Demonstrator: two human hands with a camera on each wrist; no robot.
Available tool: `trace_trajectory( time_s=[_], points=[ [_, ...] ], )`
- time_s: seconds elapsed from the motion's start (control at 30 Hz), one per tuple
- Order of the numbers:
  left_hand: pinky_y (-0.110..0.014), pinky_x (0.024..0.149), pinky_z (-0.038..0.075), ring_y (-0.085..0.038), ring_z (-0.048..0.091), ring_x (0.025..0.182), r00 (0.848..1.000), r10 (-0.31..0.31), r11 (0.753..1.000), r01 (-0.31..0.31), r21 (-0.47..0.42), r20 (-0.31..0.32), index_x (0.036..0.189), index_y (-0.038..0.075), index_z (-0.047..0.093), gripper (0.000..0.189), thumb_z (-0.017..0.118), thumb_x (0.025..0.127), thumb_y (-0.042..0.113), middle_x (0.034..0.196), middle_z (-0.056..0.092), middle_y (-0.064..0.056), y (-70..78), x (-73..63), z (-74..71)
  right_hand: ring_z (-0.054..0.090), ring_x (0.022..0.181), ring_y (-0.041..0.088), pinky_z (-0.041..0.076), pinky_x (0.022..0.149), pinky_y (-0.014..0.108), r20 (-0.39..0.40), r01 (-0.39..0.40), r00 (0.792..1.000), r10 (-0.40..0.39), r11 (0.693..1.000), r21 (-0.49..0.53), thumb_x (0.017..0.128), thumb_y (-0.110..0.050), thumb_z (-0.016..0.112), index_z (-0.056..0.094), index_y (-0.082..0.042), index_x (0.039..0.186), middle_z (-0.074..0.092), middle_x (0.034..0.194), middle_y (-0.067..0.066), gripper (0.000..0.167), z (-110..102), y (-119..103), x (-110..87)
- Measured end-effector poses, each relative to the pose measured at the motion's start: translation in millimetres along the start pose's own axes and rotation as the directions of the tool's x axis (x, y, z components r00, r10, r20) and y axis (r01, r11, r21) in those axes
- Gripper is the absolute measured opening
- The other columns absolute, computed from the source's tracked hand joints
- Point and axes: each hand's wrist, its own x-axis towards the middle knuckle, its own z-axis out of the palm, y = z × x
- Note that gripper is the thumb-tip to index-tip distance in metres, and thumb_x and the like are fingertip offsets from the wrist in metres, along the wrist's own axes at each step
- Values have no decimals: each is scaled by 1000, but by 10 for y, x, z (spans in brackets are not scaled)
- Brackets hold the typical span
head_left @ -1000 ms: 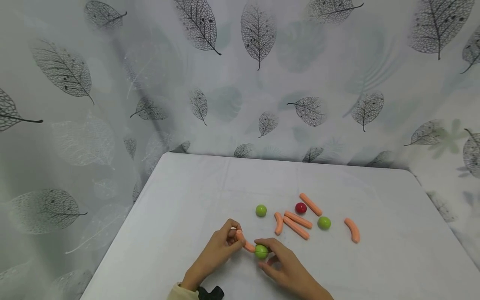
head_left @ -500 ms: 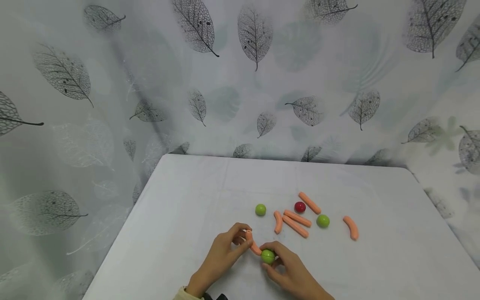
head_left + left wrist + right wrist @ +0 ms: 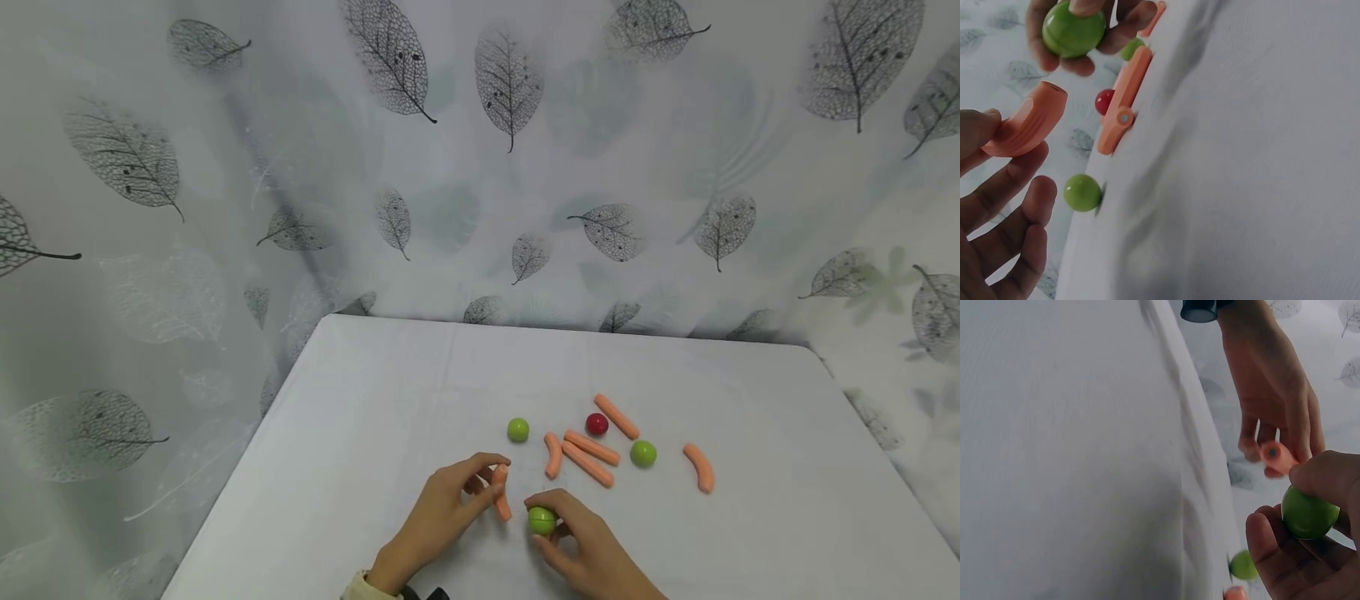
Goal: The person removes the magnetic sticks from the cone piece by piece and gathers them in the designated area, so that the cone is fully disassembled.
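In the head view, my left hand (image 3: pixel 444 504) pinches a short curved orange rod (image 3: pixel 502 504) between thumb and fingers. Seen from the left wrist, that rod (image 3: pixel 1030 122) is smooth and thick, its free end tilted up. A teal dot marks the end of the rod (image 3: pixel 1272 452) in the right wrist view. My right hand (image 3: pixel 585 537) grips a shiny green ball (image 3: pixel 542 521) with thumb and fingertips. A thin seam runs round this ball. A narrow gap separates the ball from the rod's lower end. Both hands are at the near side of the white table (image 3: pixel 360 417).
Beyond my hands lie a second green ball (image 3: pixel 518 430), a short curved rod (image 3: pixel 553 455) and straight orange rods (image 3: pixel 587 463). A red ball (image 3: pixel 597 424) and a third green ball (image 3: pixel 643 453) sit farther right. Another curved rod (image 3: pixel 699 468) lies rightmost.
The curved rod and the green ball were end to end; now they are apart. Both hands have shifted a little to the right, and the rod stands more upright in the head view.
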Motion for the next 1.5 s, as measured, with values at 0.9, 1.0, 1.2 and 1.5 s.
trace_trajectory(
  time_s=[0.9,1.0,1.2,1.5],
  points=[
    [-21,67,49,2,59,64,945,-277,956,289,53,-172,116,22,70,22,65,104,39,71,69,15,-385,128,-92,54,79,-2,50,66,20,-332,-412,887,322,876,-250,81,-3,87,64,-13,123,60,96,-9,48,-623,546,-470],
    [-20,67,48,4,58,63,949,-255,958,274,85,-186,116,21,69,22,64,104,38,69,69,17,-399,134,-81,51,77,-3,49,65,20,-331,-437,877,348,865,-248,82,-4,86,64,-12,122,61,94,-8,47,-625,549,-487],
    [-20,65,47,3,53,66,952,-206,961,241,139,-226,114,17,71,20,68,102,33,87,69,9,-409,97,-94,47,76,-4,45,64,20,-313,-469,868,385,843,-263,84,-7,86,65,-14,123,59,92,-8,45,-573,516,-527],
    [-20,63,43,1,48,67,944,-219,941,271,201,-247,110,13,73,17,71,100,26,91,63,5,-380,75,-92,49,79,-4,46,66,20,-287,-421,895,341,859,-293,84,-7,85,63,-14,128,61,98,-9,50,-585,492,-516]
  ],
)
